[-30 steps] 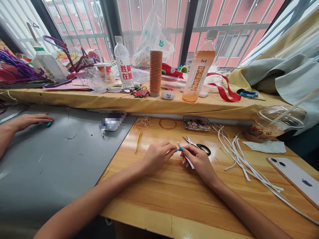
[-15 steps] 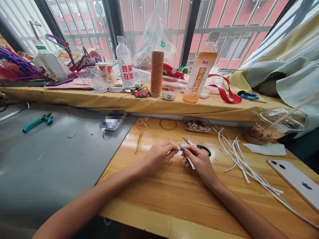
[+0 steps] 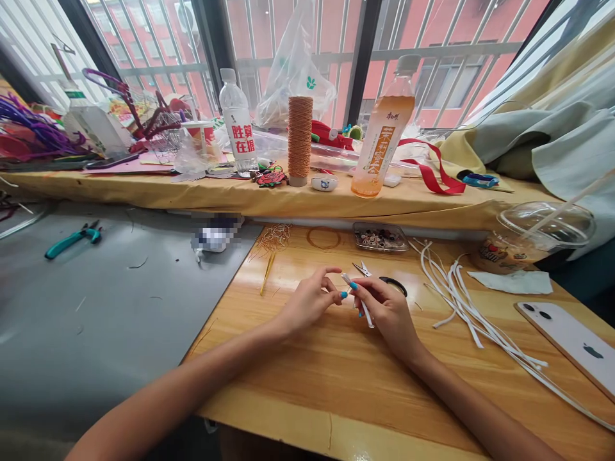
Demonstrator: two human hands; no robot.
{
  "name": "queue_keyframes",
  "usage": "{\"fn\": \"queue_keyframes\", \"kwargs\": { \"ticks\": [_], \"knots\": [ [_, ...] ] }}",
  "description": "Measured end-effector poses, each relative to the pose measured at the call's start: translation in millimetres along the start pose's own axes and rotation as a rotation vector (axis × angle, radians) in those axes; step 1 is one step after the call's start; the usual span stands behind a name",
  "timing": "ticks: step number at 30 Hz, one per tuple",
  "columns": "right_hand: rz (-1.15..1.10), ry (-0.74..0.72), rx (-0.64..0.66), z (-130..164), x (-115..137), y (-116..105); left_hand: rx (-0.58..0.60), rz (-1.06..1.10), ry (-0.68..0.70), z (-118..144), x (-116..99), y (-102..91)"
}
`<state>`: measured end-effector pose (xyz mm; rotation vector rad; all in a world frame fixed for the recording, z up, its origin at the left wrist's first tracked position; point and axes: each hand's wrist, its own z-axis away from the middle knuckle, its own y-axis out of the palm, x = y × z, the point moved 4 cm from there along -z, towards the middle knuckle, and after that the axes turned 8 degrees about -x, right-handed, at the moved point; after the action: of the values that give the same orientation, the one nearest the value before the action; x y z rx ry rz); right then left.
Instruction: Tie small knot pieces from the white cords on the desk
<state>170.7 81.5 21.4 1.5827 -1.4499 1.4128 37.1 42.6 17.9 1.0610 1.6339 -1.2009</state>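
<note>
My right hand [image 3: 389, 314] is closed around a short length of white cord [image 3: 368, 315], pinching it near its upper end. The cord slants down through the fingers, and its lower end sticks out below them. Just to the left, my left hand [image 3: 310, 301] has its thumb and index finger apart, with the index fingertip close to the cord's top. Any fine thread between the hands is too small to make out. Black-handled scissors [image 3: 362, 269] lie behind my right hand, partly hidden by it. A thin yellow tool [image 3: 268, 272] rests beyond my left hand.
Several white cords [image 3: 464, 307] and a phone [image 3: 571, 346] lie at the right, near a plastic cup [image 3: 509, 250]. At the back are a clear tray of small parts [image 3: 379, 238] and tangled thread [image 3: 275, 237]. Teal pliers [image 3: 72, 242] lie left. A thread spool [image 3: 300, 141] and bottles line the ledge.
My left index finger has lifted and straightened away from the thumb, opening a gap between them. My right hand keeps hold of the cord in nearly the same place.
</note>
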Motion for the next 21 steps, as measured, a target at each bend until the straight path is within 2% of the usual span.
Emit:
{"fn": "queue_keyframes", "kwargs": {
  "ticks": [4,10,17,21],
  "knots": [
    [-0.106,0.055,0.060,-2.7,-2.1,2.2,0.012,-0.128,0.061,-0.8,-4.9,0.1],
    [-0.164,0.136,0.039,-4.8,-7.0,1.2,-0.005,-0.438,0.328,3.6,-12.6,0.0],
    [-0.113,0.156,0.038,-5.8,-8.8,2.1,-0.057,-0.665,0.440,0.1,-16.9,-9.6],
    [-0.098,0.154,0.038,-6.6,-10.2,2.6,-0.069,-0.893,0.639,1.6,-18.6,-13.2]
  ]
}}
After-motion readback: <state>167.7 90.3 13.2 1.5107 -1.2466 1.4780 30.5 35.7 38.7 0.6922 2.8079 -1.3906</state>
